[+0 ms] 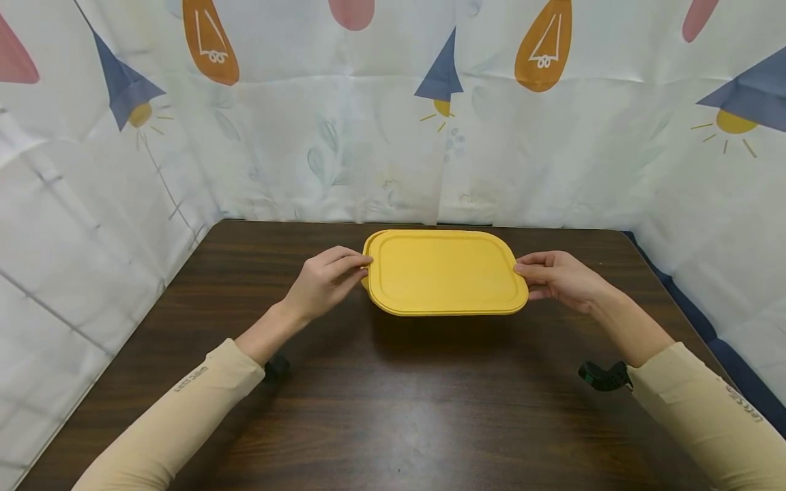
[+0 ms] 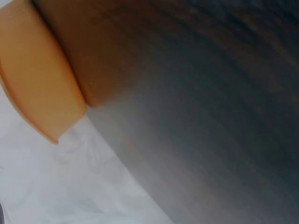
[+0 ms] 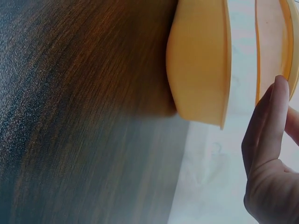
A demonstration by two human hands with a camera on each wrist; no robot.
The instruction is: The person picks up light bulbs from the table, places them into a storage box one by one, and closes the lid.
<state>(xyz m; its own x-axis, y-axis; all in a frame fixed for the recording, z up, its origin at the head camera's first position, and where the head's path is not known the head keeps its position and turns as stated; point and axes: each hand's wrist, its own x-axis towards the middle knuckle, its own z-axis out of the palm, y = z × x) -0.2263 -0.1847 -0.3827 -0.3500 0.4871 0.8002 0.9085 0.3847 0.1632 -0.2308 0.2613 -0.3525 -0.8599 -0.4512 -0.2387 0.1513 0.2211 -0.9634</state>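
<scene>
A yellow rounded-rectangular lid [image 1: 448, 273] is held level between both hands in the head view. My left hand [image 1: 328, 278] pinches its left edge, and my right hand [image 1: 561, 278] grips the right edge between thumb and fingers. Under the lid, a yellow container [image 3: 201, 65] stands on the table, its rim apart from the lid in the right wrist view. From the head, the lid hides most of that container. The left wrist view shows the container's side wall [image 2: 44, 74]; the right wrist view shows fingers [image 3: 273, 123] against the lid's underside.
The dark wood-grain table [image 1: 399, 409] extends beneath both arms. White patterned curtains [image 1: 381, 150] hang behind it and along both sides. A dark wrist device [image 1: 604, 376] sticks out below the right sleeve, and another [image 1: 278, 367] by the left sleeve.
</scene>
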